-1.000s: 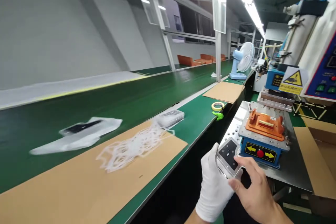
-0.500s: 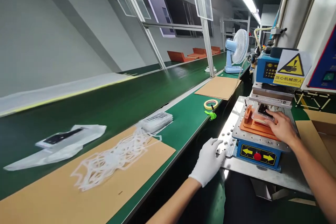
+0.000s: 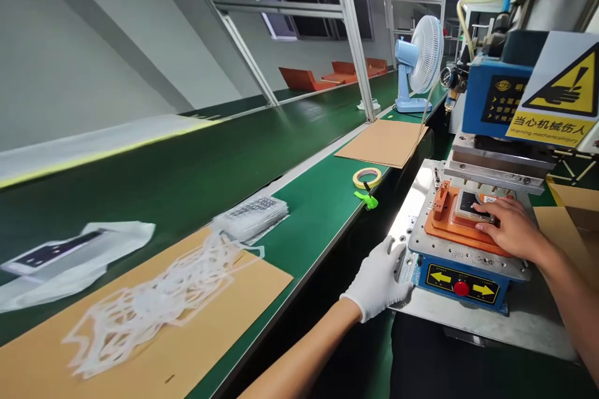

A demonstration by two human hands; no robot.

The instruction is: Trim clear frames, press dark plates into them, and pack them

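The dark, metal-framed panel (image 3: pixel 470 204) is seated in the orange jig (image 3: pixel 442 224) on the steel bed plate (image 3: pixel 486 327) of a pneumatic press. Its top is touched by the fingers of the bare right hand (image 3: pixel 512 230), which is not clenched. The white-gloved left hand (image 3: pixel 377 280) is kept open at the plate's edge, with nothing grasped.

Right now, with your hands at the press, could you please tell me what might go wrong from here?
The bare right hand rests on the dark flat part in the orange fixture, beneath the press head, so it could be pinched if the press cycled. The yellow warning sign cautions about mechanical injury. Being ungloved, that hand might also mark the part.
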